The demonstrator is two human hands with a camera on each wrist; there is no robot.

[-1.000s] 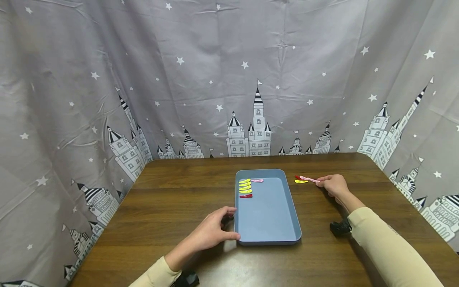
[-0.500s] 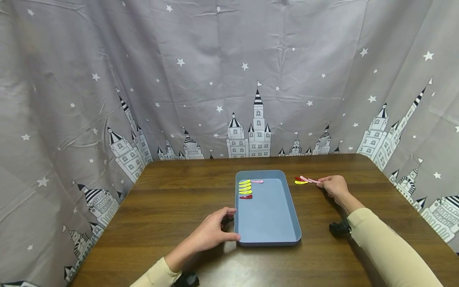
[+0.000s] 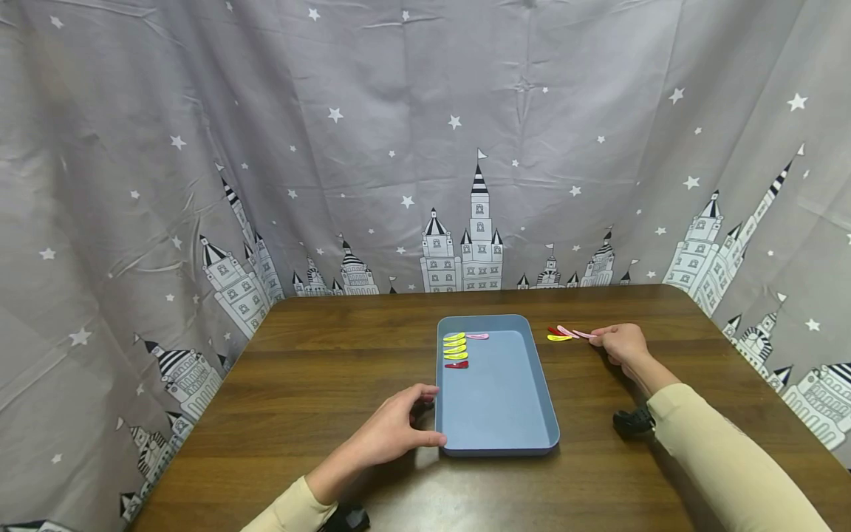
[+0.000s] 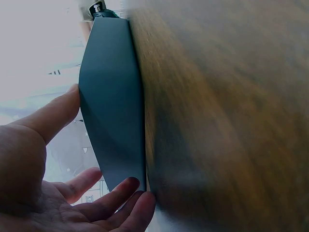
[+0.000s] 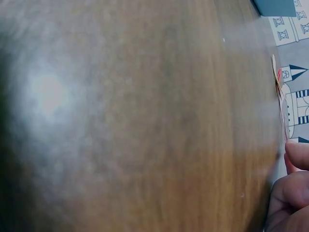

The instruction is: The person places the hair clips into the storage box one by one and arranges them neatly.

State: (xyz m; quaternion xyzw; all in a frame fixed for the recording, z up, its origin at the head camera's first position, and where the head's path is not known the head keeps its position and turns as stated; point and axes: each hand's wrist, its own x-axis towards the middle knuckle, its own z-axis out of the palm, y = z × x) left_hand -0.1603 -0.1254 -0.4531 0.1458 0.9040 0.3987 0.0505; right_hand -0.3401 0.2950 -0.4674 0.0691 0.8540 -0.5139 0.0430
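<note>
At the right of the head view, my right hand pinches the end of a pink hair clip between thumb and fingertips. Its other end meets a small pile on the table: a second pink hair clip, a red hair clip and a yellow hair clip. My left hand rests against the left side of a blue-grey tray, thumb at the near corner, fingers spread along the wall. Inside the tray, several yellow hair clips form a column, with a pink hair clip beside the top one and a red hair clip below.
The brown wooden table carries the tray and the pile. A grey curtain printed with castles and stars hangs behind and around it. Dark wrist devices sit under both forearms.
The pink clip in my right hand has slid slightly rightward along the second pink clip, so the two now show apart. My left hand and the tray stay put.
</note>
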